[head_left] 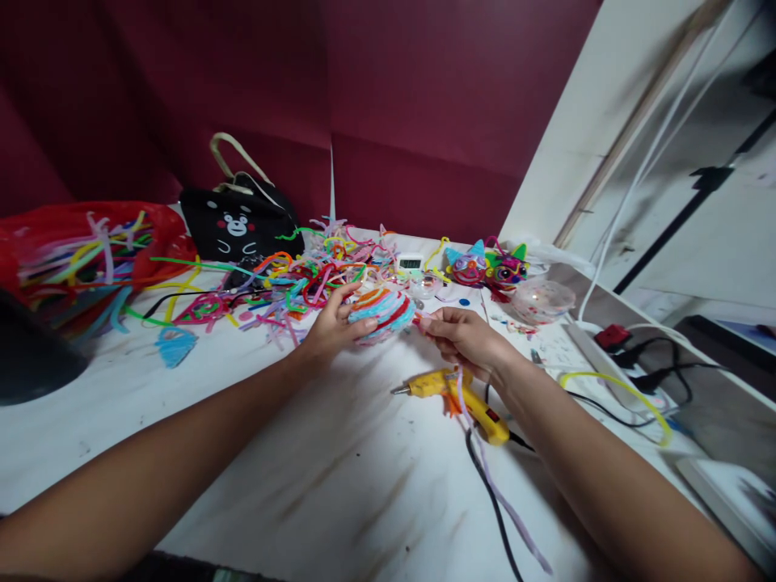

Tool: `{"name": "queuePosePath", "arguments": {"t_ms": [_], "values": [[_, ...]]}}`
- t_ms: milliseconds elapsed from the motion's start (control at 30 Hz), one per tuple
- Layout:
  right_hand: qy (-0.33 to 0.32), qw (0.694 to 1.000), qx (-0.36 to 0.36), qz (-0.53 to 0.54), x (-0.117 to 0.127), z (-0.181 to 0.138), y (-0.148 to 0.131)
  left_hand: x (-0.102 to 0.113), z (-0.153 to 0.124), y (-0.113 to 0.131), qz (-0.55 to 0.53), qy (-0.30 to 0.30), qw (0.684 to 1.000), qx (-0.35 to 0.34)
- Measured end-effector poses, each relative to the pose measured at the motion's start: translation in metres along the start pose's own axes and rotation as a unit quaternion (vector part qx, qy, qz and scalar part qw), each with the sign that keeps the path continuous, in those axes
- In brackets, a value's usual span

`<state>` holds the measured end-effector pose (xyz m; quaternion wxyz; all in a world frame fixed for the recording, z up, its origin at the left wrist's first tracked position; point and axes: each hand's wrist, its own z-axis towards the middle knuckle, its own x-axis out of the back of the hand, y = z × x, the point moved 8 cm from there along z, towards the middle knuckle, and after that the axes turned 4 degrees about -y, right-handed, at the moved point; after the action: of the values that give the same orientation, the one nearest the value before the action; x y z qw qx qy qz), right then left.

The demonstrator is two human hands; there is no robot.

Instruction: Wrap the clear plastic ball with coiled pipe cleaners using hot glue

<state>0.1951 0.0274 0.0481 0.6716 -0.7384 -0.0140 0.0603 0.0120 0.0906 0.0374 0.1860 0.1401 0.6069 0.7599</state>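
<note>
My left hand (332,322) grips a ball (381,314) wound with colored pipe cleaners in orange, blue, pink and red, holding it just above the white table (315,453). My right hand (461,339) is closed in a pinch on a lilac pipe cleaner (485,461), its end pressed against the ball's right side. The rest of that pipe cleaner trails down past my right wrist toward the table's near edge. A yellow hot glue gun (452,392) lies on the table just below my right hand.
A loose heap of colored pipe cleaners (284,283) lies beyond the ball. A red bag (78,242) of more sits far left, beside a black bear-face bag (239,222). Two finished cat-face balls (488,268), a small timer (411,263), a clear bowl (542,301) and a power strip (612,364) stand right.
</note>
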Motion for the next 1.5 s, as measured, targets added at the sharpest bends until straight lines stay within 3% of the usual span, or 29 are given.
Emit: {"name": "queuePosePath", "arguments": {"t_ms": [133, 400, 600, 833, 1100, 1500], "values": [[-0.052, 0.996, -0.023, 0.067, -0.016, -0.003, 0.001, -0.005, -0.004, 0.004, -0.059, -0.018, 0.998, -0.023], [-0.088, 0.985, 0.009, 0.149, -0.039, -0.012, -0.011, -0.015, -0.012, 0.008, -0.099, -0.062, 0.993, -0.018], [-0.076, 0.979, 0.042, 0.185, -0.045, -0.018, -0.021, -0.024, -0.019, 0.016, -0.14, -0.094, 0.985, -0.024], [-0.056, 0.972, 0.076, 0.213, -0.05, -0.023, -0.028, -0.026, -0.024, 0.022, -0.144, -0.08, 0.986, -0.032], [-0.046, 0.953, 0.11, 0.28, -0.051, -0.028, -0.033, -0.038, -0.03, 0.036, -0.197, -0.118, 0.969, -0.09], [-0.06, 0.938, 0.093, 0.327, -0.057, -0.031, -0.031, -0.034, -0.031, 0.039, -0.191, -0.112, 0.969, -0.107]]}}
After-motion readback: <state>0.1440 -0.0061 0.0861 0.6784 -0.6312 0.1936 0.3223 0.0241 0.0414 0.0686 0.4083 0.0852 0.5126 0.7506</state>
